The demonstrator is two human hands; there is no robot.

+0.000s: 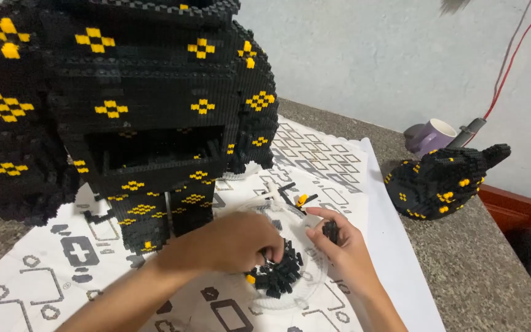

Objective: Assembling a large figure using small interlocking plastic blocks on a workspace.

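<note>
Bricks, small and black, are heaped in a shallow clear dish directly beneath both hands. Left hand is closed, fingertips pinched into the heap. Right hand is clamped on a black piece, just right of it.

Two bare forearms, left hand, right hand

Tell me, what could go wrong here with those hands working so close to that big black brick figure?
The left hand digs in a pile of loose black bricks right beside the big black and yellow model; a nudge of the forearm might knock pieces off its legs. Small bricks could scatter from the shallow clear dish across the printed sheet. The right hand pinches tiny pieces that may slip.
</note>
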